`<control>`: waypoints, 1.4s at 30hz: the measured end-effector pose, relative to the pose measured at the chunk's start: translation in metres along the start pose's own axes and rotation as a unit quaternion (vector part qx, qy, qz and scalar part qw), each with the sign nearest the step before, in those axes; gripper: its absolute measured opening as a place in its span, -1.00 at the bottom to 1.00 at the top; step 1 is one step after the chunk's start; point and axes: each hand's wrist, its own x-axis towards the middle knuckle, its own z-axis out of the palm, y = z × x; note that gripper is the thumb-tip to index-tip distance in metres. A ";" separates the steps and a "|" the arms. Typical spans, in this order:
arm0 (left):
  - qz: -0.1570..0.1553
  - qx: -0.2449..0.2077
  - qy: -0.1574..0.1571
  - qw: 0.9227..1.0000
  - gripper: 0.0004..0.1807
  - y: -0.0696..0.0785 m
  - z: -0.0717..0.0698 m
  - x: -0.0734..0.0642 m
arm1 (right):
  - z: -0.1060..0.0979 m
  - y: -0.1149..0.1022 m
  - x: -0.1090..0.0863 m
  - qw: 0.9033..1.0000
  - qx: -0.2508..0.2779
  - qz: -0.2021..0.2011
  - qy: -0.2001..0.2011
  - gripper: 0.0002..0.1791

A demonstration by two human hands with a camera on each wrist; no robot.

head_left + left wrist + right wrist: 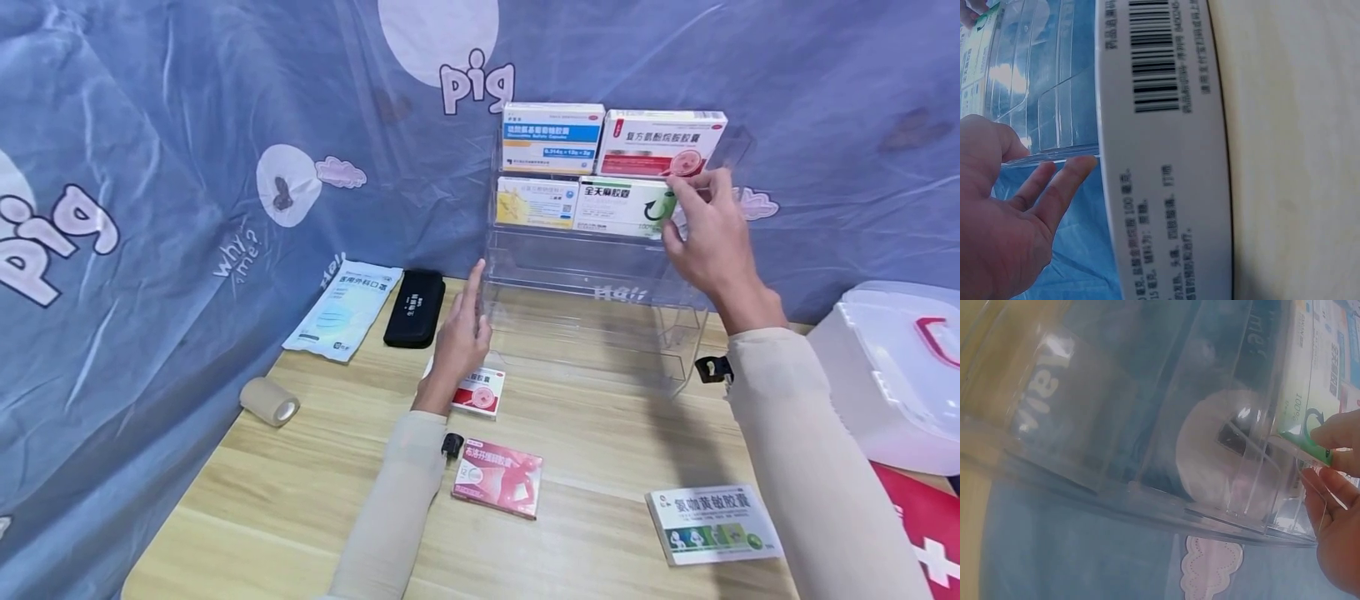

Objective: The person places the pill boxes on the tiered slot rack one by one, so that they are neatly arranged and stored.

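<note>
A clear acrylic display rack [577,258] stands on the table with medicine boxes on its upper tiers. On the second tier, my right hand [712,237] pinches the right end of a white and green medicine box [618,207]; its thumb and fingers meet that end in the right wrist view. My left hand [459,337] holds the rack's left side panel low down, thumb and fingertips at the panel's edge [1054,155] in the left wrist view. A yellow and white box [536,202] sits beside the green one. Above are a blue and white box [552,137] and a red and white box [662,143].
Under my left wrist lies another red and white box [480,392], with a pink box [498,478] nearer. A green and white box [714,525] lies right. Mask packet [345,308], black case [416,308] and bandage roll [270,402] are left; a white bin [892,367] is right.
</note>
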 end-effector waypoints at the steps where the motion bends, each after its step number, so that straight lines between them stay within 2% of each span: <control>1: 0.000 0.000 -0.001 1.000 0.02 0.000 0.000 0.000 | 0.000 0.000 0.000 1.000 0.000 0.002 0.002 -0.30; 6: -0.001 0.003 -0.003 1.000 0.02 0.000 0.000 0.001 | 0.001 -0.001 -0.001 1.000 0.000 0.014 0.016 -0.21; 15: -0.004 0.005 -0.003 1.000 0.04 0.000 -0.001 0.002 | -0.002 -0.009 -0.005 1.000 -0.002 0.023 0.006 -0.24; 20: -0.009 0.005 -0.008 1.000 0.03 0.001 -0.002 0.001 | -0.003 -0.021 -0.013 0.999 0.022 0.030 0.030 -0.28; 24: -0.004 0.005 -0.011 1.000 0.02 0.000 -0.002 0.001 | -0.001 -0.035 -0.025 0.998 0.037 0.016 0.052 -0.38; 27: 0.000 0.006 -0.010 1.000 0.02 0.001 -0.002 0.002 | 0.002 -0.048 -0.036 0.998 0.039 -0.001 0.049 -0.46; 30: 0.001 0.007 -0.008 1.000 0.02 0.001 -0.002 0.002 | 0.005 -0.060 -0.049 0.999 0.040 -0.019 0.021 -0.50; 36: -0.001 0.011 -0.009 1.000 0.02 0.002 -0.002 0.002 | 0.016 -0.071 -0.079 0.996 0.024 -0.057 -0.064 -0.53; 39: -0.001 0.013 -0.010 1.000 0.01 0.002 -0.002 0.002 | 0.024 -0.073 -0.094 0.991 0.013 -0.078 -0.112 -0.62; 42: -0.001 0.014 -0.011 1.000 0.00 0.002 -0.003 0.001 | 0.034 -0.077 -0.107 0.980 0.007 -0.090 -0.176 -0.66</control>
